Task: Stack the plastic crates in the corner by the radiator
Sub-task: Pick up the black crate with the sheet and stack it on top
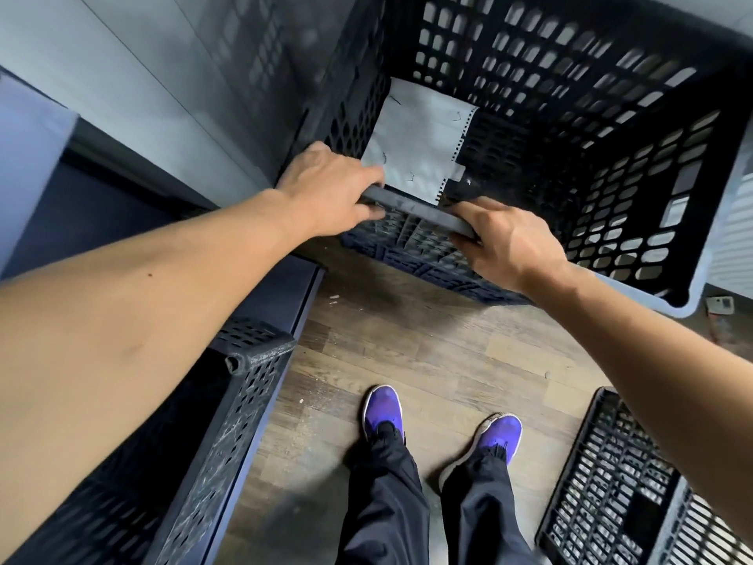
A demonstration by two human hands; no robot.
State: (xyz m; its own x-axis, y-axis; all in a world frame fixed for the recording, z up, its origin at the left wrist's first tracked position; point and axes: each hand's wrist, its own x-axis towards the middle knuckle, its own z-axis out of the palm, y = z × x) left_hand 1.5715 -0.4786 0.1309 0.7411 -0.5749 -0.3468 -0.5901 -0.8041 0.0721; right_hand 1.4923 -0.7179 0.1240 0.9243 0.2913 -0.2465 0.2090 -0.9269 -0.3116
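A large black perforated plastic crate fills the upper right, its open top facing me. Both hands grip its near rim: my left hand at the rim's left end and my right hand a little further right. A torn white sheet of paper lies on the crate's bottom. Below the near rim shows the dark blue side of another crate underneath. A white ribbed surface, perhaps the radiator, stands at the right edge.
Another black crate stands at my lower left beside a dark blue cabinet. A further black crate lies at the lower right. My feet in purple shoes stand on the wood-pattern floor. A grey wall runs behind.
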